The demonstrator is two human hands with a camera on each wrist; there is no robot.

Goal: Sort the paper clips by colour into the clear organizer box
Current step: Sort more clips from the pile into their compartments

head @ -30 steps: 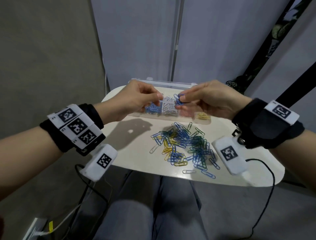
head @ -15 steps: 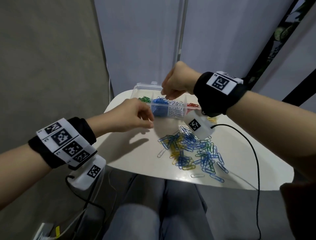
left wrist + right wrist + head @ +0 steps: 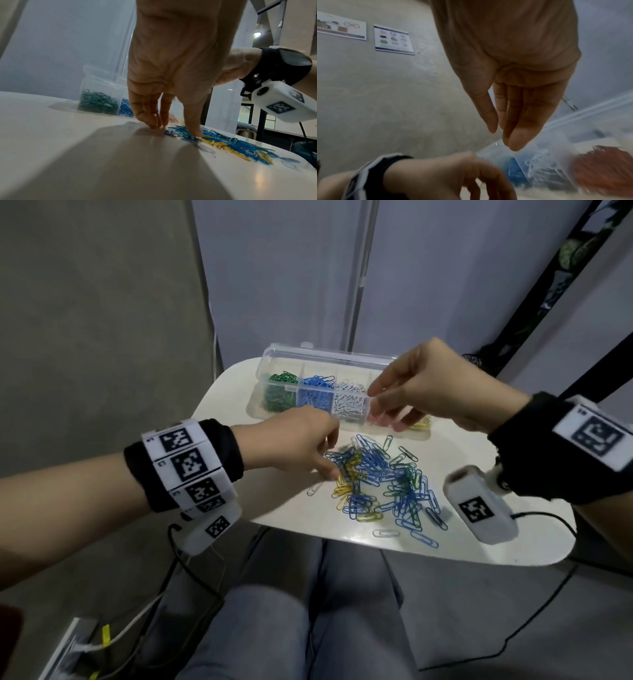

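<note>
The clear organizer box [image 3: 342, 360] stands open at the back of the white table, holding green, blue, white, red and yellow clips in separate compartments. A mixed pile of blue, yellow and green paper clips [image 3: 380, 481] lies in the table's middle. My left hand [image 3: 330, 457] reaches down at the pile's left edge. In the left wrist view, the left hand [image 3: 175, 129] has its straight fingers on the table and its thumb on blue clips of the pile [image 3: 223, 139]. My right hand [image 3: 375, 400] hovers over the box's white and red compartments. The right hand [image 3: 503, 139] has straight fingers and holds nothing visible.
The white table [image 3: 239, 392] has a rounded front edge just above my knees. Single white clips [image 3: 386, 533] lie near that edge and left of the pile. The right wrist camera [image 3: 479, 508] hangs over the table's right side, trailing a black cable [image 3: 548, 515].
My right hand has moved right, from above the blue compartment to the white and red ones, its fingers now straight. My left hand has dropped onto the pile's left edge.
</note>
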